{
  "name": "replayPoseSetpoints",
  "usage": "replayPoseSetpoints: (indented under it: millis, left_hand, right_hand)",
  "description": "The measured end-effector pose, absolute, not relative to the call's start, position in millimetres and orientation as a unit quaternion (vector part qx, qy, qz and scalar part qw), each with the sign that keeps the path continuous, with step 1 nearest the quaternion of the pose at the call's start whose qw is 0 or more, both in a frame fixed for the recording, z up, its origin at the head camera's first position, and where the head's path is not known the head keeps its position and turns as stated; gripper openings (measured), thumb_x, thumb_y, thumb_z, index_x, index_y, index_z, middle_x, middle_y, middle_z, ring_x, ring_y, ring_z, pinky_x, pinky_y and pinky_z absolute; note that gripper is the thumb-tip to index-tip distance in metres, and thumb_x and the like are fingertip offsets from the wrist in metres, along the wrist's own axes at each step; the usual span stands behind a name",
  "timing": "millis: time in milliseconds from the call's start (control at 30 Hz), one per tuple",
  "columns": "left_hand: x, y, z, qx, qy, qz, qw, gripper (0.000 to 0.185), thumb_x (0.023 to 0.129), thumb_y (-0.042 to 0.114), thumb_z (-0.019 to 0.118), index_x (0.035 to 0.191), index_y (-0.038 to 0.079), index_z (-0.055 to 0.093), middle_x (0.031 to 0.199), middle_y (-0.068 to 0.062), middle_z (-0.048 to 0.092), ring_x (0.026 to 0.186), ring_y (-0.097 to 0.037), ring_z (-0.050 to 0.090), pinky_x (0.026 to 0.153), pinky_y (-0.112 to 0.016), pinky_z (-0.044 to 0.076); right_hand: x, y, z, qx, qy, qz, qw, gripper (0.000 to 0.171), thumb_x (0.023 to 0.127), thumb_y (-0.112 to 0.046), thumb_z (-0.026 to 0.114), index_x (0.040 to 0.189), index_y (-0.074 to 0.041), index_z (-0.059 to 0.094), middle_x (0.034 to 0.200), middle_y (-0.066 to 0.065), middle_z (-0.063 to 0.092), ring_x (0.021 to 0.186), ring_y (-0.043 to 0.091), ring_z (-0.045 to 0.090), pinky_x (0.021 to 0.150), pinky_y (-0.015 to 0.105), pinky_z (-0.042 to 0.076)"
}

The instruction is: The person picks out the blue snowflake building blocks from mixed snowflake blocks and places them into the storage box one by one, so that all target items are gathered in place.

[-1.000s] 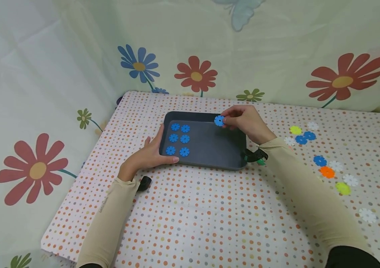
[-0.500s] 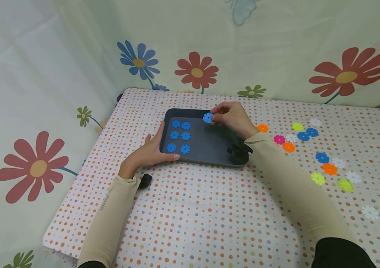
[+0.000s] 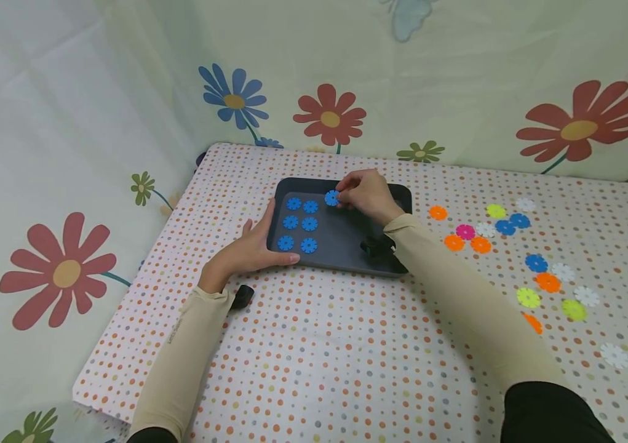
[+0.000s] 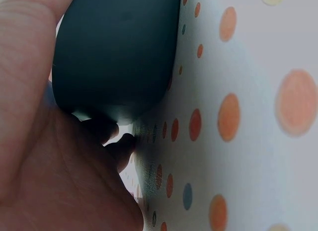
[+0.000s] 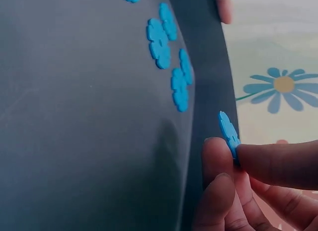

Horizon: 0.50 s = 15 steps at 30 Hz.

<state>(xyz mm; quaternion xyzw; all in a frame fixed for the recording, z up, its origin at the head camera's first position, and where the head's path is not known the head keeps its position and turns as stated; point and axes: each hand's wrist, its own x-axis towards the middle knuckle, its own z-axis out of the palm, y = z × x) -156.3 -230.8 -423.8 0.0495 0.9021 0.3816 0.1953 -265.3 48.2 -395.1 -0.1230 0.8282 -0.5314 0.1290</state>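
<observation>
My right hand (image 3: pixel 369 194) pinches a blue notched, flower-shaped disc (image 3: pixel 331 197) between thumb and fingertips, over the far part of a dark grey baking tray (image 3: pixel 336 243). In the right wrist view the held disc (image 5: pixel 227 130) stands nearly edge-on beside the tray's far wall. Two columns of blue discs (image 3: pixel 310 224) lie flat at the tray's left end, left of the held one. My left hand (image 3: pixel 247 249) holds the tray's near left corner, thumb along the front rim and fingers along the left side. The left wrist view has the tray's dark outer wall (image 4: pixel 117 52) against the palm.
To the right of the tray, loose discs in orange (image 3: pixel 438 213), pink (image 3: pixel 465 232), yellow (image 3: pixel 528 298), white (image 3: pixel 615 355) and blue (image 3: pixel 537 263) lie scattered on the dotted tablecloth (image 3: pixel 314 344). A flowered curtain (image 3: pixel 457 74) rises behind the table's far edge.
My right hand has moved left across the tray with the blue disc, closer to the laid discs. The left hand keeps its place at the corner. More loose discs show beside the right arm.
</observation>
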Motion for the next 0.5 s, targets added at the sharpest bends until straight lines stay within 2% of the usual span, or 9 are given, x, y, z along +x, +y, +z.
replayPoseSetpoints:
  millis: [233,500]
  left_hand:
    - [-157,-230,-420,0.043,0.907,0.371,0.195,0.139,0.080,0.075,0.081,0.168,0.043,-0.021,0.179,0.000,-0.001,0.159,-0.042,-0.021,0.122,-0.073,0.013]
    - [-158,-229,-421,0.052,0.903,0.380,0.196,0.139,0.081,0.072,0.082,0.169,0.039,-0.020,0.179,0.001,-0.005,0.158,-0.043,-0.022,0.123,-0.072,0.009]
  right_hand:
    - [-267,40,-399,-0.109,0.846,-0.508,0.118,0.009,0.096,0.003,0.074,0.105,0.007,0.076,0.087,0.014,0.075,0.079,0.029,0.074,0.065,0.028,0.054]
    - [-264,37,-406,-0.112,0.865,-0.479,0.098,0.008,0.094,0.007,0.073,0.101,0.008,0.075,0.089,0.019,0.075,0.079,0.032,0.075,0.070,0.032,0.058]
